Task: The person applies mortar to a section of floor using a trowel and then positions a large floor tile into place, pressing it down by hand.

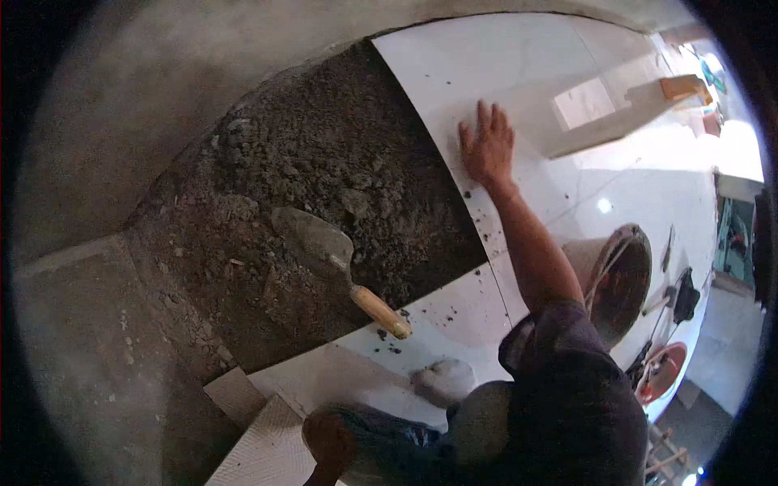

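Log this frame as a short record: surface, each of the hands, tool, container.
Surface: white tiles bordering a patch of dark crumbly material
Right hand: palm down at the tiles near the patch's edge, fingers spread; firm contact unclear
Left hand: dim, near the lower edge, by the bent leg; grip unclear
Tool: trowel, blade on the crumbly material, wooden handle reaching over the tile edge
Container: bucket, just right of the right forearm

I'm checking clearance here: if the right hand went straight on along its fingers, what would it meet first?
Probably the grey wall beyond the white tiles. The line from the right hand across them looks free, with dark crumbs off to its left, though depth is hard to judge.
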Demonstrator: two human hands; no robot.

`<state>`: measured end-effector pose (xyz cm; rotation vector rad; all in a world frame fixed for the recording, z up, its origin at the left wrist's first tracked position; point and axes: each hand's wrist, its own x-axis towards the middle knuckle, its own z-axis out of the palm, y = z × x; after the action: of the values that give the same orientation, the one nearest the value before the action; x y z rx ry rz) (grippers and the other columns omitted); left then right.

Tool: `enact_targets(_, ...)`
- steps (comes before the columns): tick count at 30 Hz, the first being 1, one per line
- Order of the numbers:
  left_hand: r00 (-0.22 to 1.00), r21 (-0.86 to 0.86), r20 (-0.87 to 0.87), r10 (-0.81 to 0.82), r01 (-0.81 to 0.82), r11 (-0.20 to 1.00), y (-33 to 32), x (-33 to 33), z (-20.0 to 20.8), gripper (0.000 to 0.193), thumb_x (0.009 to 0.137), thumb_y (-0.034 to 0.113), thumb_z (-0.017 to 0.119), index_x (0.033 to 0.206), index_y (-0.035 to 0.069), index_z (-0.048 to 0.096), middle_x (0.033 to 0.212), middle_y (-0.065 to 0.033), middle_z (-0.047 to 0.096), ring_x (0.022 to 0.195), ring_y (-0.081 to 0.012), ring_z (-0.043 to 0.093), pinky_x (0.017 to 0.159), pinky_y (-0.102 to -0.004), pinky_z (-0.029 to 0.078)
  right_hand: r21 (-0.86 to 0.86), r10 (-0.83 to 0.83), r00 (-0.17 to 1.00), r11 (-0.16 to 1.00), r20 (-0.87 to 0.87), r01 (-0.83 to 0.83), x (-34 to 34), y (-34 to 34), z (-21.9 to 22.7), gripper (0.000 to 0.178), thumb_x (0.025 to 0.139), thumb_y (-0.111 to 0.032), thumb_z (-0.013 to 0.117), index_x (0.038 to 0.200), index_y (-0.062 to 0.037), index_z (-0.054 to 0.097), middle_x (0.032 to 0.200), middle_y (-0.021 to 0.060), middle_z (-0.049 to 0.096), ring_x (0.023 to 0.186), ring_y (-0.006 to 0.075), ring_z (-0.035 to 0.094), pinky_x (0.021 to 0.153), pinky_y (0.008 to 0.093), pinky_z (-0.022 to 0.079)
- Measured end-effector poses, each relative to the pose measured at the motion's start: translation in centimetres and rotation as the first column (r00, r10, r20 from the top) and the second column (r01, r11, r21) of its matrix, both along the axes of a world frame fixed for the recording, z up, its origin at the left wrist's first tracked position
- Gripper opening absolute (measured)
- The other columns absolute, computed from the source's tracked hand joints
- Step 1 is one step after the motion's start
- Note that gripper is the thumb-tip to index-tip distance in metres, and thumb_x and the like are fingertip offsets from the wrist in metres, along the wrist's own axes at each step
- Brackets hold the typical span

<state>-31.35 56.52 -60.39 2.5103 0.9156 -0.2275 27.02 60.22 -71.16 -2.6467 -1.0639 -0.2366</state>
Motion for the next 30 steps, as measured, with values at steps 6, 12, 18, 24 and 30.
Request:
enact_targets(6, 0.916, -0.222, -0.402, 0.014, -0.112, 0.969, -0.6, -0.3, 1.6, 0.022, 0.074, 0.018, 0.059, 0.09, 0.005, 0.064, 0.096, -0.0171, 0.059, 0.097, -0.0389, 0.053, 0.095, -0.0538, 0.036, 0.201, 0.473, 0.797, 0.881, -0.375, -0.429, -10.7, -4.4, 1.6, 0.057, 0.088, -0.031, 0.058, 0.135, -0.0004, 0.043, 0.142, 0.0255, 0.035, 0.134, 0.0416, 0.029, 0.112, 0.053, 0.019)
enact_targets(12, 0.998, 0.0, 0.042, 0.039, -0.039, 0.999, -1.2, -1.5, 1.3, 0.011, 0.07, 0.015, 0.056, 0.078, 0.008, 0.058, 0.084, -0.0131, 0.058, 0.093, -0.034, 0.053, 0.097, -0.0532, 0.033, 0.29, 0.377, 0.799, 0.92, -0.469, -0.264, -15.2, -4.0, 3.1, 0.056, 0.088, -0.028, 0.06, 0.132, 0.0023, 0.043, 0.135, 0.0312, 0.038, 0.129, 0.0451, 0.034, 0.108, 0.0504, 0.029)
enact_targets(18, 0.994, -0.076, 0.038, 0.106, -0.102, 0.992, -2.3, -2.3, 1.7, 0.024, 0.072, 0.018, 0.054, 0.092, 0.008, 0.06, 0.096, -0.0139, 0.06, 0.102, -0.0358, 0.053, 0.102, -0.0536, 0.03, -0.047, 0.202, 0.43, 0.864, -0.88, -0.501, -26.2, -2.9, 4.9, 0.059, 0.084, -0.034, 0.062, 0.125, 0.0034, 0.041, 0.116, 0.0284, 0.05, 0.106, 0.0397, 0.056, 0.087, 0.048, 0.047)
enact_targets(24, 0.988, -0.023, 0.087, 0.124, -0.122, 0.992, -3.2, -3.1, 3.1, 0.02, 0.077, 0.016, 0.056, 0.094, 0.005, 0.059, 0.094, -0.0158, 0.061, 0.102, -0.0357, 0.053, 0.098, -0.0501, 0.035, -0.15, 0.276, 0.653, 0.842, -0.705, -0.517, -23.7, -0.4, 5.6, 0.062, 0.085, -0.03, 0.063, 0.129, 0.0004, 0.032, 0.115, 0.0316, 0.051, 0.098, 0.0425, 0.06, 0.077, 0.0491, 0.052)
enact_targets(30, 0.844, -0.103, 0.2, 0.497, -0.486, 0.868, 1.6, 5.4, -2.5, 0.031, 0.085, 0.021, 0.06, 0.108, 0.002, 0.056, 0.111, -0.0182, 0.058, 0.107, -0.0362, 0.052, 0.093, -0.0453, 0.041, -0.095, 0.608, 0.651, 0.694, -0.455, -0.714, -13.7, 2.3, 0.3, 0.048, 0.093, -0.028, 0.052, 0.129, -0.0001, 0.039, 0.102, 0.0277, 0.062, 0.095, 0.039, 0.064, 0.078, 0.0467, 0.053)
